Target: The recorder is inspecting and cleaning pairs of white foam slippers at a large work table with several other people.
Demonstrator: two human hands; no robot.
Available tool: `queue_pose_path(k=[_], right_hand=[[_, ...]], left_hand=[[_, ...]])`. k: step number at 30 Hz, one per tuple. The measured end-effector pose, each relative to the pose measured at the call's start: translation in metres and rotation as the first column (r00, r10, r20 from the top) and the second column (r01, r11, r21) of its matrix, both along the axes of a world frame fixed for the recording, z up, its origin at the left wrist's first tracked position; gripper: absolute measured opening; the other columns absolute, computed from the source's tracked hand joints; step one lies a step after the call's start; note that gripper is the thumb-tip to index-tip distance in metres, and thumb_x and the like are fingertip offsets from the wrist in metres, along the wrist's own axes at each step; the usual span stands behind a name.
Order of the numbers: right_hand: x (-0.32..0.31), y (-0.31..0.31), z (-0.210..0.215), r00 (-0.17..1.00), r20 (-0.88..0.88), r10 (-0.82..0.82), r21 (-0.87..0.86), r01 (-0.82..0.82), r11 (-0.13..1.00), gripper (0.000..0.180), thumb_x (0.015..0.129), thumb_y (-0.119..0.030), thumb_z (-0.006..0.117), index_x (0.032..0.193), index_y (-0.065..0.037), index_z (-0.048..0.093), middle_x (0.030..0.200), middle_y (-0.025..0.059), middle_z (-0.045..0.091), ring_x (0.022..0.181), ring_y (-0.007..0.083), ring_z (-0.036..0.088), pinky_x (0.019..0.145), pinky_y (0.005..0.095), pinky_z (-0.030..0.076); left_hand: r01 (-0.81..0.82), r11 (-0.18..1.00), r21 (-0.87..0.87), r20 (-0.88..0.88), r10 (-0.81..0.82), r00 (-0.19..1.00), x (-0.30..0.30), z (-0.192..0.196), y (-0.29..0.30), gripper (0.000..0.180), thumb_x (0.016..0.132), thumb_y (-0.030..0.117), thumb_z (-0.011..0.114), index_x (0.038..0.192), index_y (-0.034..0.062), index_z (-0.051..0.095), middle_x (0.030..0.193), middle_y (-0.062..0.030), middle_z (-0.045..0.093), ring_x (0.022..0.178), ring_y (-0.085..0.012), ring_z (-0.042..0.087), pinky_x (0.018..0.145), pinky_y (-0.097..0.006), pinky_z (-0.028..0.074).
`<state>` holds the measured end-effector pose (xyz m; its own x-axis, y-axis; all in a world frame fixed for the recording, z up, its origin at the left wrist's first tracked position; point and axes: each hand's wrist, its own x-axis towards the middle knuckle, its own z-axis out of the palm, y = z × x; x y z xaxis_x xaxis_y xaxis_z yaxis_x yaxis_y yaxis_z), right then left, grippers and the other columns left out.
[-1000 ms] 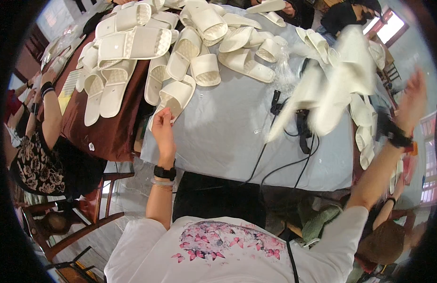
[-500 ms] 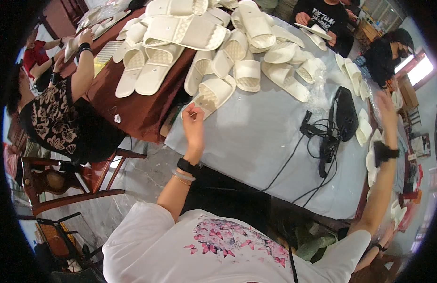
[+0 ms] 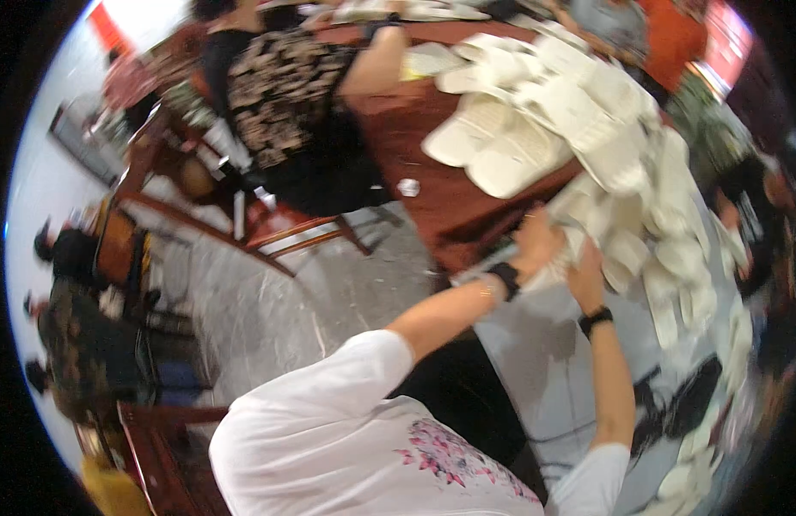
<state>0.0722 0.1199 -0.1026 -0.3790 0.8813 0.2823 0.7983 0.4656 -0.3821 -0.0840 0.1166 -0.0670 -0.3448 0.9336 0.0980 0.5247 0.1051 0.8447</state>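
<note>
Both of my hands are together at the near edge of the grey-blue table, on a cream slipper [image 3: 548, 277] that shows partly between them. My left hand [image 3: 538, 245] is curled over the slipper's left side, its fingers softened by motion. On the right side my right hand [image 3: 585, 277] grips it, the thumb side facing the left hand. Just beyond lies a large heap of cream slippers [image 3: 613, 142], several stacked on one another. A pair of slippers [image 3: 510, 163] sits on the brown cloth beside the heap.
A dark bag with black cables [image 3: 686, 400] lies on the table to the right. More slippers [image 3: 686, 473] run along the right edge. At the left are a wooden chair [image 3: 235, 228] and a seated person in a patterned top [image 3: 286, 95]. Other people surround the tables.
The view has swung left. My right hand has come from the far right side to join my left hand at the slipper, which both now hold.
</note>
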Motion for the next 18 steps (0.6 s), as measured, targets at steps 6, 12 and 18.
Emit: queue_pose_path(k=[6, 12, 18], right_hand=[[0.029, -0.011, 0.030, 0.998, 0.062, -0.029, -0.154, 0.038, 0.987, 0.055, 0.073, 0.001, 0.044, 0.127, 0.003, 0.031, 0.123, 0.0246, 0.039, 0.114, 0.0367, 0.039, 0.096, 0.0365, 0.031], [0.053, -0.057, 0.069, 0.989, -0.131, 0.074, -0.266, -0.107, 0.958, 0.059, 0.067, 0.007, 0.041, 0.124, -0.003, 0.039, 0.123, 0.0182, 0.041, 0.118, 0.0317, 0.037, 0.100, 0.0354, 0.027], [0.061, -0.101, 0.097, 0.999, -0.008, -0.052, 0.024, 0.052, 0.998, 0.064, 0.063, 0.011, 0.038, 0.125, -0.004, 0.038, 0.125, 0.0175, 0.038, 0.117, 0.0321, 0.035, 0.098, 0.0374, 0.028]], left_hand=[[-0.001, 0.973, 0.229, -0.180, 0.044, 0.983, -0.006, 0.001, 0.009, 0.014, 0.075, 0.011, 0.052, 0.081, -0.0012, 0.051, 0.088, -0.0196, 0.051, 0.085, -0.0339, 0.051, 0.072, -0.045, 0.043], [-0.036, 0.984, 0.172, 0.192, 0.002, 0.981, -0.021, 0.003, -0.088, 0.023, 0.083, 0.018, 0.049, 0.086, -0.0048, 0.044, 0.089, -0.0230, 0.045, 0.083, -0.0361, 0.044, 0.074, -0.040, 0.036], [0.018, 0.977, 0.213, 0.441, -0.113, 0.890, -0.010, -0.003, -0.143, 0.034, 0.088, 0.028, 0.045, 0.098, -0.0048, 0.047, 0.094, -0.0205, 0.047, 0.089, -0.0321, 0.045, 0.081, -0.037, 0.036]])
